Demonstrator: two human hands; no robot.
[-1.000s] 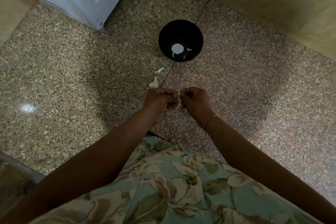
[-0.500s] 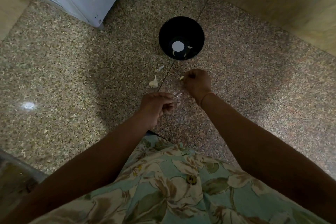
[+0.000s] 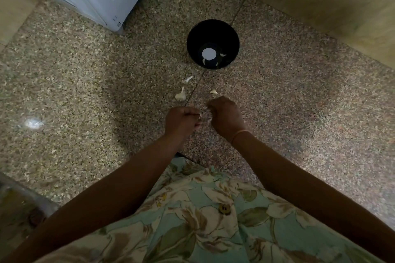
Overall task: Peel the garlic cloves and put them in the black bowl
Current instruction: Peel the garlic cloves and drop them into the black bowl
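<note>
Black bowl [image 3: 213, 31]: it stands on the speckled floor [image 3: 299, 102], straight ahead of both your hands and well apart from them; the small pale crescents on its bottom read as peeled cloves [image 3: 223, 55]; the round white patch beside them may be only a glint
Left hand [image 3: 183, 121]: on your side of the bowl; fingers curled, pinching one end of a pale piece [image 3: 207, 120]
Right hand [image 3: 226, 116]: just beside the left, fingers curled onto the same pale piece; blur hides whether it is clove or only skin
Loose clove [image 3: 213, 92]: on the floor between your right hand and the bowl, just beyond the knuckles; its long axis lies across your line to the bowl; your right hand is the nearer
Stalked piece [image 3: 180, 96]: left of that line, between your left hand and the bowl; its stalk points bowlward; your left hand is the nearer
Skin scrap [image 3: 188, 79]: nearer the bowl, left of its near edge
Coming move: probably finish stripping what you hold; the bowl then lies dead ahead, so reach forward over the loose clove, not sideways
</note>
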